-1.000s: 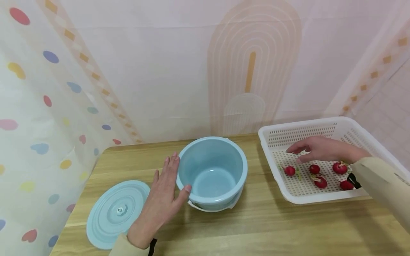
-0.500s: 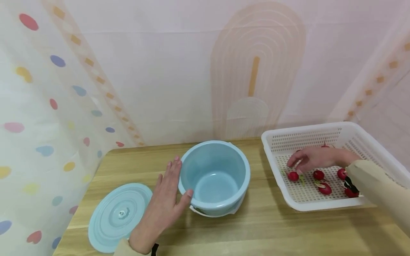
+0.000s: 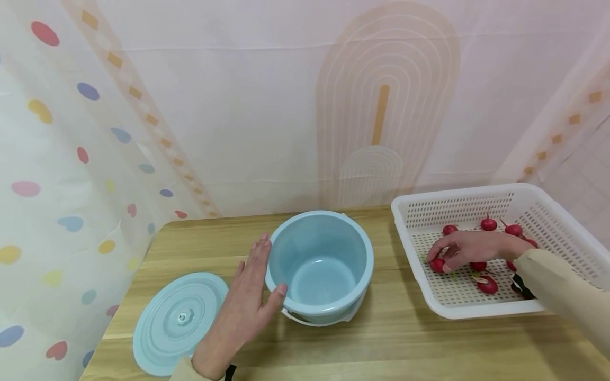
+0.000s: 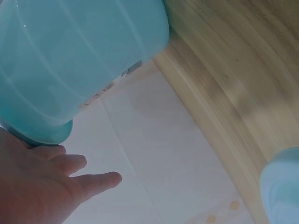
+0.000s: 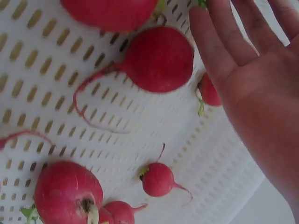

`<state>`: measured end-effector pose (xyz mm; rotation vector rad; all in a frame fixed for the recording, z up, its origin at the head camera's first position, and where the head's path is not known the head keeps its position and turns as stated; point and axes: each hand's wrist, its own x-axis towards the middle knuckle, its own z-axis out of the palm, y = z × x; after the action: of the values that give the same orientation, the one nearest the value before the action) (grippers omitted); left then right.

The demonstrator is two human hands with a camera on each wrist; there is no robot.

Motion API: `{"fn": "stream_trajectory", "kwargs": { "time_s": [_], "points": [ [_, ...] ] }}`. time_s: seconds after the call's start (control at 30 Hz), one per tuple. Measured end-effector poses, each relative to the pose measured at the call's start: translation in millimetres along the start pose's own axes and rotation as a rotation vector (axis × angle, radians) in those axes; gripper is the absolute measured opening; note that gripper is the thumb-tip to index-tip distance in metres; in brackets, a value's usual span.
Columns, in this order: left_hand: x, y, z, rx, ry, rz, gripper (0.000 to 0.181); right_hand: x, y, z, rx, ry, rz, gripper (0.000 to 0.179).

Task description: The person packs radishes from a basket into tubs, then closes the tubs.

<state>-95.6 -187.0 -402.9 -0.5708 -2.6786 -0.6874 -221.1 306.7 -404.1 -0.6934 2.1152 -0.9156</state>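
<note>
My left hand (image 3: 238, 312) lies with straight fingers along the left rim of a light blue bucket (image 3: 319, 264), thumb spread toward the front of the rim. In the left wrist view the fingers touch that rim from outside. At right, my right hand (image 3: 469, 247) reaches into a white perforated basket (image 3: 431, 304), its thumb and fingers around a red radish (image 3: 437, 265) near the left side. The right wrist view shows the palm, but the fingertips and the held radish are out of frame. Several other radishes, such as one radish (image 3: 487, 284), lie around the hand.
A round light blue lid (image 3: 178, 323) lies on the wooden table (image 3: 381, 344) left of the bucket. The bucket's white handle (image 3: 316, 323) hangs down at the front. Behind the table hangs a patterned curtain (image 3: 257, 132).
My right hand has lowered into the basket and closed its thumb and fingers around the left radish. The left hand stays at the bucket rim. The head view has shifted slightly.
</note>
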Motion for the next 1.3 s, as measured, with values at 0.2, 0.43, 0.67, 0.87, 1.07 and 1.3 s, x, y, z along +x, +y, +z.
{"fn": "stream_trajectory", "kwargs": {
  "time_s": [0.2, 0.43, 0.67, 0.87, 1.07, 1.3],
  "points": [
    [-0.6, -0.2, 0.3, -0.014, -0.003, -0.003, 0.082, 4.1, 1.3, 3.0, -0.039, 0.021, 0.007, 0.029],
    [-1.0, 0.8, -0.4, -0.015, -0.007, -0.004, 0.081, 0.7, -1.4, 1.0, -0.018, 0.037, -0.011, 0.029],
    [-0.5, -0.4, 2.3, -0.033, 0.016, 0.003, 0.079, -19.1, -12.5, -9.7, -0.084, 0.136, -0.009, 0.031],
    [0.3, -0.8, 6.1, -0.058, 0.034, 0.002, 0.079, -35.5, -22.5, -17.7, -0.152, 0.237, -0.047, 0.029],
    [3.8, 1.3, 9.0, -0.066, 0.034, 0.000, 0.078, -46.6, -34.1, -26.3, -0.179, 0.296, -0.091, 0.028],
    [9.0, 3.3, 13.6, -0.095, 0.037, -0.013, 0.078, -59.2, -43.3, -31.6, -0.296, 0.425, -0.163, 0.030]
  ]
}}
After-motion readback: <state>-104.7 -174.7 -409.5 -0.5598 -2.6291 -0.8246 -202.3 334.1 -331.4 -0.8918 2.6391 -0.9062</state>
